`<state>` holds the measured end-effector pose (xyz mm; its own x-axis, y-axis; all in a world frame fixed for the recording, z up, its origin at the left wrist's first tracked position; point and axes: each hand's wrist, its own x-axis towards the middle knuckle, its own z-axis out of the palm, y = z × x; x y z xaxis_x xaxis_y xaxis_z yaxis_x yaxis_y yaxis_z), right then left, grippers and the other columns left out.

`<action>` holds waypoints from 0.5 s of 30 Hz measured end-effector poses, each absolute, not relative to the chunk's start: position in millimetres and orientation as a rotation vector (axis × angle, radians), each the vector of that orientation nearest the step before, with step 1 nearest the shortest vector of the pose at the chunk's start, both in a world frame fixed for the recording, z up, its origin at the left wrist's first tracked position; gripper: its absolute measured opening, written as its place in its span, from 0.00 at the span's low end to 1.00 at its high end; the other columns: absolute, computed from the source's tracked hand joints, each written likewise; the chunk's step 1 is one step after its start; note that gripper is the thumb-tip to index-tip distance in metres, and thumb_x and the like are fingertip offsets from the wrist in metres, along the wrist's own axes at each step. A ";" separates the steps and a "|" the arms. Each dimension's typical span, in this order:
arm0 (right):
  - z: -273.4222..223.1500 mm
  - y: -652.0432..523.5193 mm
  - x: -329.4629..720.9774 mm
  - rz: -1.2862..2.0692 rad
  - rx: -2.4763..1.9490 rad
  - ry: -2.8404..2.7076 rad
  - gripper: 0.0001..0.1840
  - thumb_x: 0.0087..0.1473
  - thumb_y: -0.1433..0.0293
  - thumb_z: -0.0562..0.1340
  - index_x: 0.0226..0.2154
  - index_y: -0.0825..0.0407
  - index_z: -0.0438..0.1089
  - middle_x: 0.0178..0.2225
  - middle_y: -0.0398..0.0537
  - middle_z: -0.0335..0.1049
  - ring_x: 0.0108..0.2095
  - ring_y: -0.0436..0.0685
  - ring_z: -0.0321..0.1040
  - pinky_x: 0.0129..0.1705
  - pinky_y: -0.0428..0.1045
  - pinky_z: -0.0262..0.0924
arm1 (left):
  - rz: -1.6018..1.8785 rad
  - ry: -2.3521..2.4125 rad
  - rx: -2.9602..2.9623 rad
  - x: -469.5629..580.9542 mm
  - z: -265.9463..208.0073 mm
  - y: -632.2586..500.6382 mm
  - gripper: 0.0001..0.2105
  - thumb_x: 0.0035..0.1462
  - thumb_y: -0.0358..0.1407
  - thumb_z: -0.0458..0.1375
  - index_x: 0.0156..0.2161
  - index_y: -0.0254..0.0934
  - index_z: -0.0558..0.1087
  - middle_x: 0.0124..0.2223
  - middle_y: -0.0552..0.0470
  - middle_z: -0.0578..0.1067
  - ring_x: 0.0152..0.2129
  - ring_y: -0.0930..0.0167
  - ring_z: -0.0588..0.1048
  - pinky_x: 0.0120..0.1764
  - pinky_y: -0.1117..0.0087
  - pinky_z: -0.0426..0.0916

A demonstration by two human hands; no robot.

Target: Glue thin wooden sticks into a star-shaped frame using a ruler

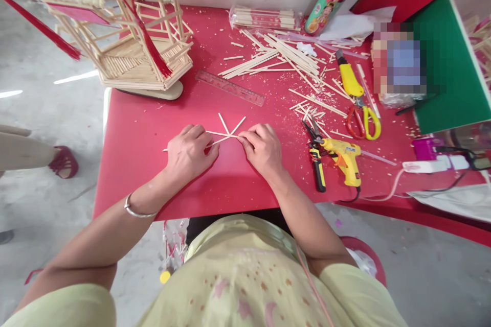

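Several thin wooden sticks [229,135] meet at one point in a star shape, low over the red table top [245,184]. My left hand [190,150] is closed on sticks at the star's left side; the end of one pokes out beyond the hand. With thumb and fingertips, my right hand [263,148] pinches a stick at the right of the star. Behind the hands lies a clear ruler [230,88]. To the right are a yellow glue gun [345,156] and black-and-yellow pliers [316,158].
A pavilion model made of sticks [141,56] stands at the back left. Loose sticks [284,56] and crumbs litter the back. Scissors [363,120], a yellow utility knife [350,76] and a white power strip [429,164] lie at right. Someone's leg [23,148] shows at the left.
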<state>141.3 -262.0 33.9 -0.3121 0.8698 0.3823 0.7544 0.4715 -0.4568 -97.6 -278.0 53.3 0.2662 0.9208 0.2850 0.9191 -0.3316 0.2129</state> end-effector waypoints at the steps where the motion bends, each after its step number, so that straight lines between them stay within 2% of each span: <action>1: 34.0 -261.9 141.3 0.255 -1.342 -2.137 0.16 0.75 0.60 0.59 0.42 0.46 0.81 0.38 0.50 0.72 0.41 0.60 0.64 0.47 0.56 0.61 | 0.566 1.811 2.490 -97.5 53.7 -278.0 0.13 0.67 0.39 0.59 0.29 0.39 0.76 0.34 0.46 0.77 0.36 0.63 0.76 0.31 0.64 0.59; 8: 33.8 -261.7 141.0 0.239 -1.322 -2.137 0.17 0.75 0.60 0.59 0.42 0.48 0.81 0.37 0.50 0.72 0.41 0.60 0.63 0.46 0.55 0.60 | 0.558 1.772 2.473 -99.3 55.4 -278.2 0.15 0.70 0.42 0.59 0.31 0.39 0.77 0.35 0.45 0.78 0.37 0.63 0.76 0.32 0.64 0.59; 15: 33.3 -262.2 141.2 0.268 -1.348 -2.139 0.17 0.75 0.59 0.58 0.42 0.46 0.80 0.38 0.50 0.71 0.42 0.60 0.62 0.47 0.56 0.59 | 0.539 1.780 2.467 -100.3 54.5 -278.2 0.13 0.70 0.40 0.58 0.33 0.39 0.77 0.36 0.46 0.78 0.38 0.63 0.77 0.32 0.63 0.60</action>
<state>141.2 -262.2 33.3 -0.3124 0.8740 0.3722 0.7551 0.4662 -0.4609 -100.3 -278.2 54.5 0.2759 0.9285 0.2485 0.9103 -0.3355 0.2427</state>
